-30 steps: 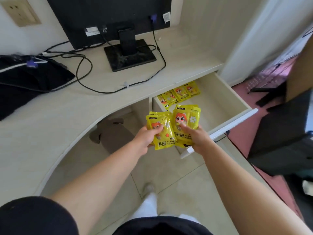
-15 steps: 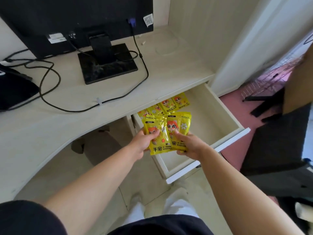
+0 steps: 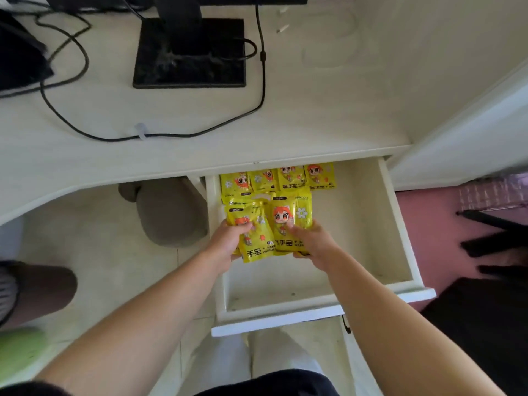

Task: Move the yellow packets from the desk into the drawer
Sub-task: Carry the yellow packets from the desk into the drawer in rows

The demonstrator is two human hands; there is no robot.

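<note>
The pale surface [image 3: 328, 115] fills the upper view and carries one black monitor base [image 3: 190, 61] and a black cable [image 3: 261, 81]; no yellow packets show on the part of it in view. Below its front edge one white drawer [image 3: 285, 318] stands pulled fully out, with much of its floor bare to the right and front. Both hands are over the drawer's left half. The left hand [image 3: 227, 242] pinches the left-hand packet [image 3: 257, 247] with thumb on its face, and the right hand [image 3: 313, 242] grips the right-hand packet [image 3: 290, 215] the same way; the two packets overlap along their inner edges. Whether further packets are stacked behind either one cannot be told. A back row of packets [image 3: 277, 178], four counted, lies flat against the drawer's rear, and at least one more loose packet [image 3: 243, 199] lies between that row and the held pair. Judgement: these are glossy foil hand-warmer sachets, light, pliable and likely slippery, prone to sliding off one another. They are best held by the lower edge or flat face and laid down, not dropped.
</note>
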